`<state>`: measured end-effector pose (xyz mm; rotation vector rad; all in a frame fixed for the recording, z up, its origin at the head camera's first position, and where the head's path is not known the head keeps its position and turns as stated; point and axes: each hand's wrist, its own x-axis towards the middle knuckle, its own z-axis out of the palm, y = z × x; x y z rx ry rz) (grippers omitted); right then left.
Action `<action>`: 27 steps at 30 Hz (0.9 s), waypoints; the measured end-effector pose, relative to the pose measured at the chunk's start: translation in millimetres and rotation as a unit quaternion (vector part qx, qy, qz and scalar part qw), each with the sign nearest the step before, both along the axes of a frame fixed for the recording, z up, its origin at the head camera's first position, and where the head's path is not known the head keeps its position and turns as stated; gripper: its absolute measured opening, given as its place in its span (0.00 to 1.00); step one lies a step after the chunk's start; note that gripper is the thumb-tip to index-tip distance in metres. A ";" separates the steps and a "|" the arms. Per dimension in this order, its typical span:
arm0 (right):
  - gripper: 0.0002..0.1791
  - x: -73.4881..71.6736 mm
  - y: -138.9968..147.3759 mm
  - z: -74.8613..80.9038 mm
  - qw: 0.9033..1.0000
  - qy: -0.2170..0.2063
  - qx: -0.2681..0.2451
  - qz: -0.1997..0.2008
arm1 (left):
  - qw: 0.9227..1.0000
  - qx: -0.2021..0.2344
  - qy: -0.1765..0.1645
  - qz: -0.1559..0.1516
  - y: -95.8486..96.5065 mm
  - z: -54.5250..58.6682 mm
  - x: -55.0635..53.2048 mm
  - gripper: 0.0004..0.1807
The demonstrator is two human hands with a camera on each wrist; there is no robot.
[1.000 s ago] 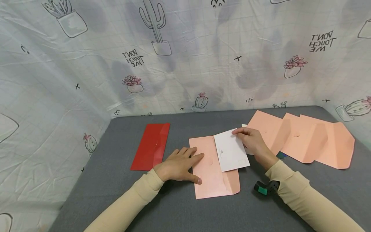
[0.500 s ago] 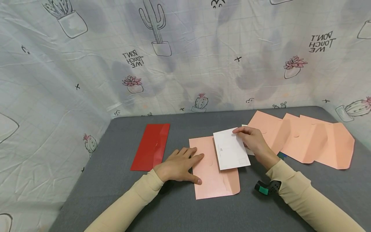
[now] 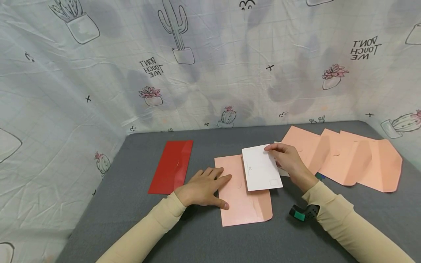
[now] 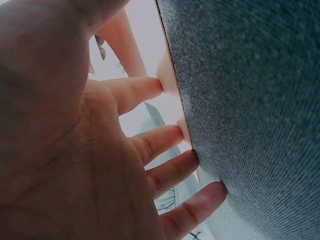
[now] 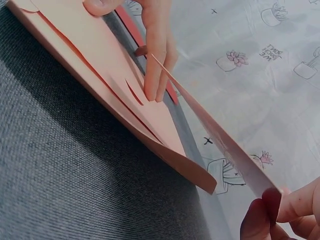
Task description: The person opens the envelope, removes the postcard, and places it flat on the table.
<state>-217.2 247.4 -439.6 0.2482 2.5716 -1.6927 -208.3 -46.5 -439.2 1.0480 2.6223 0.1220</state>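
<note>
In the head view my right hand [image 3: 289, 162] pinches the upper right corner of a white postcard [image 3: 261, 170] between thumb and fingers. The postcard hangs over the right part of a peach envelope [image 3: 233, 208], whose side flap lies unfolded to the right. Seen nearly edge-on in the right wrist view, the postcard [image 5: 220, 135] is tilted above the envelope's opening [image 5: 90, 62], with a gap between them. My left hand [image 3: 204, 186] rests with spread fingers on the envelope's left edge; in the left wrist view its fingertips [image 4: 187, 160] press down along that edge.
A red envelope [image 3: 171, 168] lies to the left of my left hand. Several peach envelopes [image 3: 345, 157] overlap in a fan at the right, with a white card edge [image 3: 283, 171] partly under them. A patterned cloth [image 3: 210, 73] hangs behind the grey table [image 3: 197, 241].
The postcard's left side has risen slightly, so it sits higher and farther off the envelope. My right hand has barely shifted; the left hand and the envelope stay in place.
</note>
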 end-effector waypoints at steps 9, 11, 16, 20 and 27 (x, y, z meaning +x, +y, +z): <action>0.19 -0.3 1.2 2.6 1.000 -0.002 -0.005 -0.004 | 1.000 0.002 0.000 -0.001 -0.6 -0.8 0.0 0.50; 0.19 -0.8 2.0 3.4 1.000 -0.004 -0.009 -0.005 | 1.000 0.001 0.001 -0.002 -0.7 -0.9 0.1 0.50; 0.19 -1.8 4.3 5.4 1.000 -0.005 -0.026 -0.010 | 1.000 0.000 0.002 -0.001 -1.0 -0.7 0.1 0.50; 0.20 -2.8 6.8 6.0 0.999 -0.003 -0.032 -0.012 | 1.000 -0.001 0.003 -0.002 -1.5 -0.3 0.4 0.49; 0.19 -4.8 12.9 4.8 0.999 0.015 -0.028 -0.018 | 1.000 0.001 0.009 -0.007 -1.7 -0.5 0.3 0.49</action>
